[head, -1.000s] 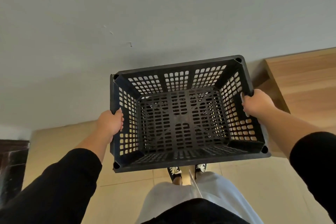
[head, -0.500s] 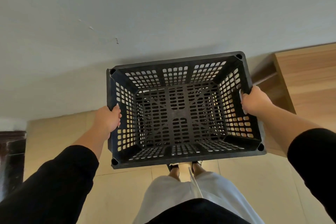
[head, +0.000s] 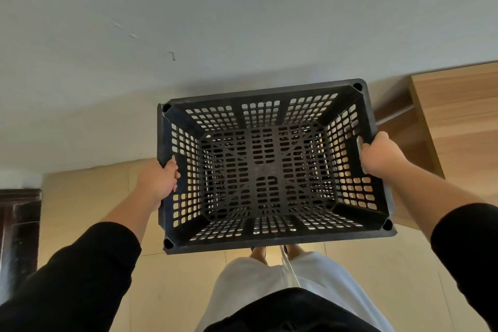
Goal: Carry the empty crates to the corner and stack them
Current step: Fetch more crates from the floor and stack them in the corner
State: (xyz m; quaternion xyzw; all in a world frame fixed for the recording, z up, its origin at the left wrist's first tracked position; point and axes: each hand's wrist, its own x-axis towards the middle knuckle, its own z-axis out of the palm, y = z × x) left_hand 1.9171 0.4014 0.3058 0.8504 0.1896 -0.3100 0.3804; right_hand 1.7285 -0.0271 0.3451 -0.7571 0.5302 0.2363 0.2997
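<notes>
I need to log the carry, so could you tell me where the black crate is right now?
In the head view, the black perforated plastic crate is centre frame, held off the tiled floor between the left hand and right hand, near the wall.

floor (head: 89,205): beige tiles with thin joints, meeting a pale wall (head: 242,21) at the far edge
on the floor: the person's feet (head: 260,252), partly hidden under the crate (head: 269,170)
crate: in the air above the tiles, resting on nothing; a hand at each short side carries it
right: wooden furniture (head: 458,121) standing against the wall
left: dark wooden frame (head: 18,224) at the edge
</notes>
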